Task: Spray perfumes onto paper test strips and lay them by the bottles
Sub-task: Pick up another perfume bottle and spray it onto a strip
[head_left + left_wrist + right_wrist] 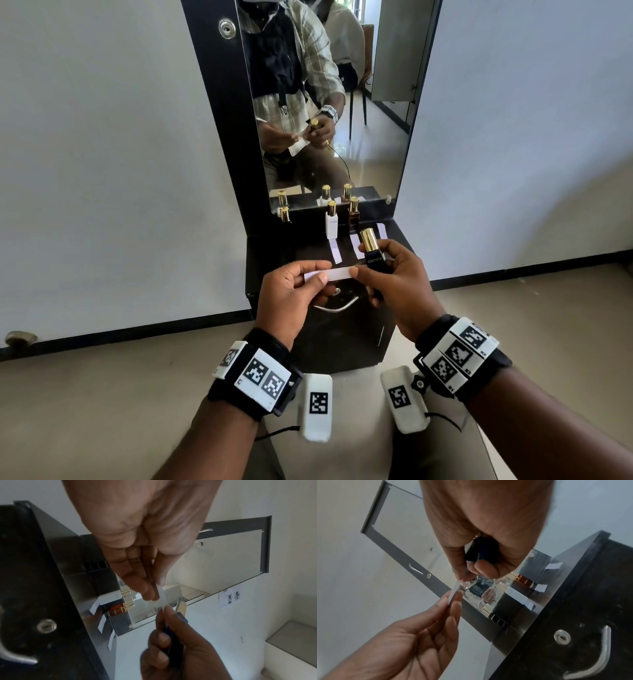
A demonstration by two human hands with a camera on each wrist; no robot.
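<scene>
My left hand (pixel 317 275) pinches a white paper strip (pixel 334 273) by its left end and holds it level above the black cabinet's front. My right hand (pixel 376 270) grips a dark perfume bottle (pixel 373 262) with a gold cap, upright, and a fingertip meets the strip's right end. In the left wrist view the strip (pixel 162 596) runs from my left fingers to the right hand (pixel 171 649). In the right wrist view the bottle (pixel 482 551) sits in my right palm, with the strip (pixel 455 589) below it.
A white bottle (pixel 331 224), a brown bottle (pixel 353 216) and a dark bottle (pixel 284 214) stand on the cabinet top (pixel 270 250) against a mirror (pixel 329 102). Three strips (pixel 335 251) lie in front of them. A metal drawer handle (pixel 337 306) is below my hands.
</scene>
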